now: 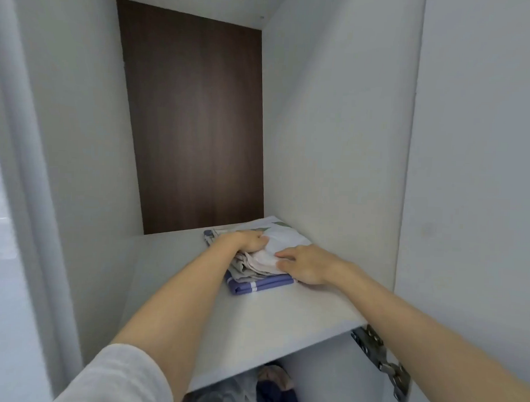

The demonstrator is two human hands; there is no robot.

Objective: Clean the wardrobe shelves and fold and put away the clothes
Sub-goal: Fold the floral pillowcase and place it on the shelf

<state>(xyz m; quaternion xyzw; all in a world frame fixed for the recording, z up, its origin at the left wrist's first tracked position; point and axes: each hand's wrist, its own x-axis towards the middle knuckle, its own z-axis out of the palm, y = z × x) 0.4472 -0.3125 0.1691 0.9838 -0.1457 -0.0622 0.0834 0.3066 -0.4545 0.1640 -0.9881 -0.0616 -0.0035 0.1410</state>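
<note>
On the shelf (268,321), at its far right, a pile (254,286) of folded clothes is set. Its top white cloth (264,258) is gripped by the curled left hand (244,240); the right hand (306,265) is laid flat, fingers straight. The cloth is best smoothed level and the edges squared, so nothing slips.

left hand (248,241) grips folded clothes (288,239) | right hand (305,264) rests on them | on shelf (271,324)

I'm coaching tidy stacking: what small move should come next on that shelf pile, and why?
Probably smooth the top piece flat: the left hand grips the white cloth in a bunch, while the right hand rests on the folded pile on the shelf.
</note>
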